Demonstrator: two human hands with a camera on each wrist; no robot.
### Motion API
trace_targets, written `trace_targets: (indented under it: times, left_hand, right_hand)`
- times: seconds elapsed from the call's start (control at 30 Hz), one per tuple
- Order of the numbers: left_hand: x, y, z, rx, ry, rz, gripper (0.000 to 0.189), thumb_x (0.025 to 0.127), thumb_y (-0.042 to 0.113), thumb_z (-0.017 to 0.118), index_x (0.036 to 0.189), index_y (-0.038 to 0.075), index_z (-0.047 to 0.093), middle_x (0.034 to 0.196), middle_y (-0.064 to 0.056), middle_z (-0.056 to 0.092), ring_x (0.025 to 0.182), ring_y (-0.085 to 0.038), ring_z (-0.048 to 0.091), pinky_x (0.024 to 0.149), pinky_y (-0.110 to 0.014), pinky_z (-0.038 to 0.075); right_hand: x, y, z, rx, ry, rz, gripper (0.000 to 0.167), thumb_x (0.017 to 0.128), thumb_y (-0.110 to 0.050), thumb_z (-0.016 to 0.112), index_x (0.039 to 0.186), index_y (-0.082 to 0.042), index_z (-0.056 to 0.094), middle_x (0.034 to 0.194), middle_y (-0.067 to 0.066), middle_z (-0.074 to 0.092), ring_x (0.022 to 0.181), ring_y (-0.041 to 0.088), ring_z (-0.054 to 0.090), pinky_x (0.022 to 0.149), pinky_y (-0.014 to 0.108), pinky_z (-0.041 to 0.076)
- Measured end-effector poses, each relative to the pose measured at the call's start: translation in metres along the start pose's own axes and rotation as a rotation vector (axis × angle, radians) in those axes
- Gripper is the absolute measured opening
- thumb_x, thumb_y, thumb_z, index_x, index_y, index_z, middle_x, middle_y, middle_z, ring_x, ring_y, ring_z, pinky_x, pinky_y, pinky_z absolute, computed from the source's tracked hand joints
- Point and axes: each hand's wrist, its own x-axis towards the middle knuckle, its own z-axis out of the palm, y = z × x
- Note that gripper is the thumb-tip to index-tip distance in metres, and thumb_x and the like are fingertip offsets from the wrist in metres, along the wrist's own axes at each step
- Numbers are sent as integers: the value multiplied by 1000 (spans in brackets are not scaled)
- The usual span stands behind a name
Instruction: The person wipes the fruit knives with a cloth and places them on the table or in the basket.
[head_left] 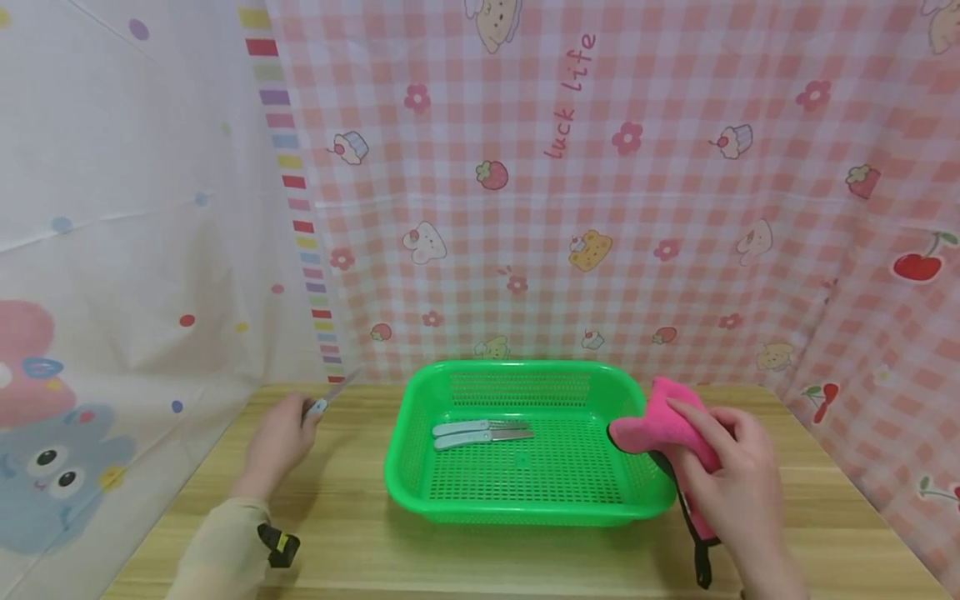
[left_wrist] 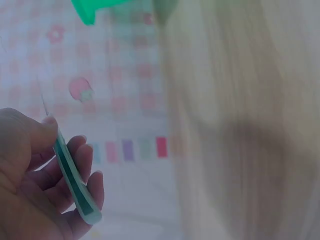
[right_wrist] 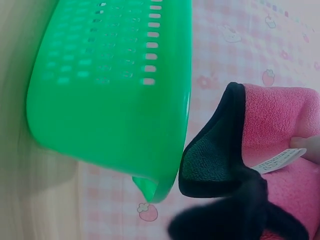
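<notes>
My left hand (head_left: 283,440) grips a small knife (head_left: 318,408) by its pale blue handle, its thin blade pointing up and away. In the left wrist view the knife handle (left_wrist: 75,180) lies between thumb and curled fingers. On the right, my right hand (head_left: 738,471) pinches a folded pink towel (head_left: 663,421) with black edging, which overlaps the basket's right rim in the head view. A white label (right_wrist: 280,161) sticks out of the towel's fold. Inside the green basket (head_left: 525,510) two knives (head_left: 461,435) with pale handles lie side by side, blades to the right.
The basket stands on a wooden table (head_left: 337,533), close to the pink checked cloth (head_left: 465,275) hanging behind. Another hanging cloth, white with cartoon prints (head_left: 172,275), borders the left side. A black strap (head_left: 279,546) sits on the left wrist.
</notes>
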Motion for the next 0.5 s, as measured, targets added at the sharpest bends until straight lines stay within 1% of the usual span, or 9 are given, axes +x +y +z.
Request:
trace_targets:
  times: [0.07,0.17,0.2,0.33,0.43,0.5]
  left_hand:
    - [0,10,-1,-8,31,29,23,100,9,56,112,-10,56,98,-23,63,87,-38,63,75,-54,53]
    - [0,24,-1,-37,68,72,20,99,7,57,111,-9,55,95,-21,63,82,-34,62,71,-51,53]
    - [0,29,-1,-52,80,89,19,98,6,58,109,-9,56,94,-20,63,79,-32,61,69,-49,52]
    - [1,47,1,-114,120,145,15,97,3,60,108,-7,57,92,-17,64,75,-28,60,67,-45,51]
    - [0,61,2,-175,127,159,13,97,2,61,107,-5,58,91,-14,65,75,-25,60,66,-40,52]
    - [-1,71,2,-222,116,160,12,97,1,61,107,-4,58,90,-12,64,74,-23,61,65,-36,52]
  right_hand:
    - [1,-2,2,8,5,-6,48,67,10,80,110,-9,75,101,22,58,93,37,50,74,41,33]
    - [2,-6,4,20,14,-11,48,67,10,80,110,-10,75,101,22,58,93,36,50,75,41,33]
    - [3,-7,5,25,17,-15,48,66,11,80,110,-9,75,101,22,58,93,36,50,75,41,33]
    - [4,-12,10,44,25,-27,48,66,10,80,110,-9,75,101,22,59,92,35,50,75,40,33]
    - [6,-17,13,53,27,-32,49,66,11,79,110,-10,75,101,22,59,93,34,51,74,38,33]
    - [6,-21,16,62,30,-36,50,66,12,79,110,-10,75,101,21,59,93,33,51,74,37,33]
